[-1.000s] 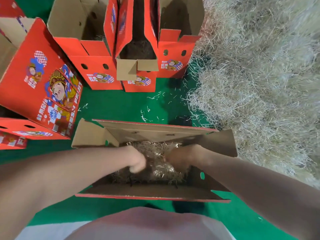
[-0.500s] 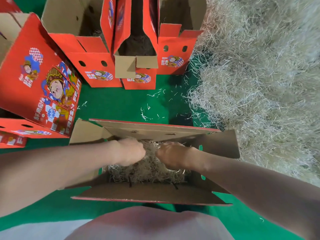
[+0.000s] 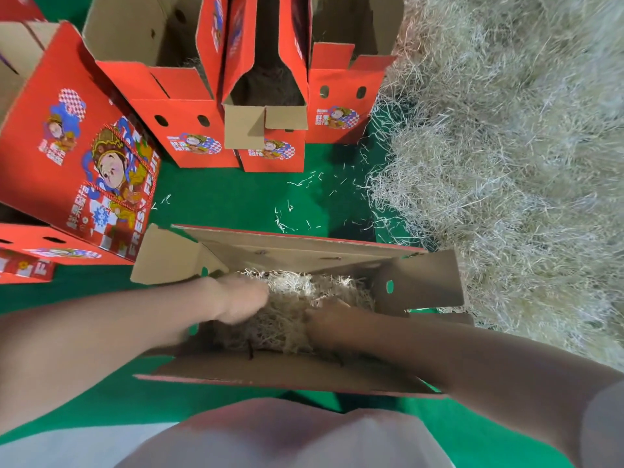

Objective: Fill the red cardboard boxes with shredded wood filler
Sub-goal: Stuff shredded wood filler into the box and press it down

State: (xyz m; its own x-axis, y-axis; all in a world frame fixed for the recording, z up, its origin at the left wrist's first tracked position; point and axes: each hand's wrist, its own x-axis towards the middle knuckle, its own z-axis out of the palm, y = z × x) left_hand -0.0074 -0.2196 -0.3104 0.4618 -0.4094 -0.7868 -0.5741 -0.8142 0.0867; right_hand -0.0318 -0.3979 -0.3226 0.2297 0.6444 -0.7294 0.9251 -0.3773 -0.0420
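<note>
The open red cardboard box [image 3: 287, 371] stands on the green floor [image 3: 236, 204] just before the person, flaps raised; shredded wood filler [image 3: 290, 298] lies inside it; the left hand [image 3: 241, 300] and right hand [image 3: 329, 320] reach into that filler, fingers blurred or buried, so whether they are spread or gripping cannot be told; the large filler pile [image 3: 506, 163] lies just right of the box; three upright red boxes [image 3: 270, 157] stand beyond.

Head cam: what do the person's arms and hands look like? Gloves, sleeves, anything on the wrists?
No gloves: left hand and right hand are bare, wrists too, no watch or band. Both forearms uncovered. A pale grey short sleeve shows on the right upper arm; the left arm exits the frame before any sleeve. Fingers too hidden to check for rings.
</note>
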